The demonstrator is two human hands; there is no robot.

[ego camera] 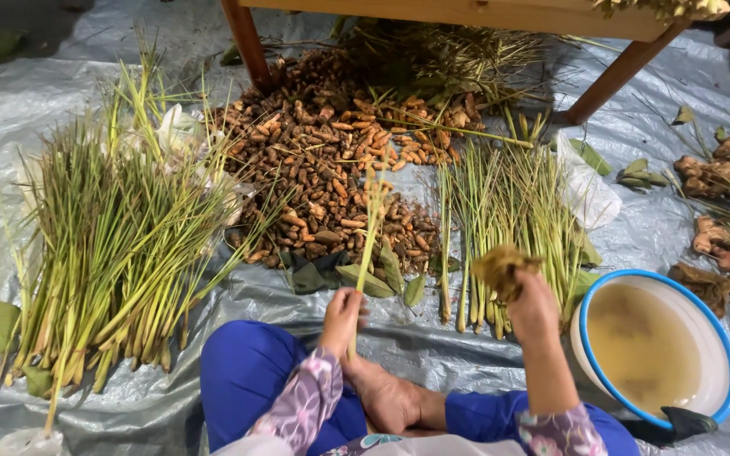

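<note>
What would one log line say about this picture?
left hand: holds green stalk upright | right hand: grips yellowish wad | basin: beside right hand

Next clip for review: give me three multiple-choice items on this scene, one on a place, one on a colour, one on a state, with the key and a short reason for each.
1. Where does the big pile of brown roots lie?
A. On the grey sheet, between two lots of green stalks
B. Inside the bowl
C. On top of the wooden table

2. What colour is the rim of the white bowl?
A. Red
B. Blue
C. Black

3. What is the left hand doing?
A. Lying flat and open on the sheet
B. Dipping into the bowl
C. Closed around one green stalk held upright

Key: 1 A, the roots lie on the sheet below the table, stalks on either side. 2 B, a blue band edges the bowl. 3 C, its fingers wrap the stalk, while the right hand grips a yellowish-brown clump.
</note>
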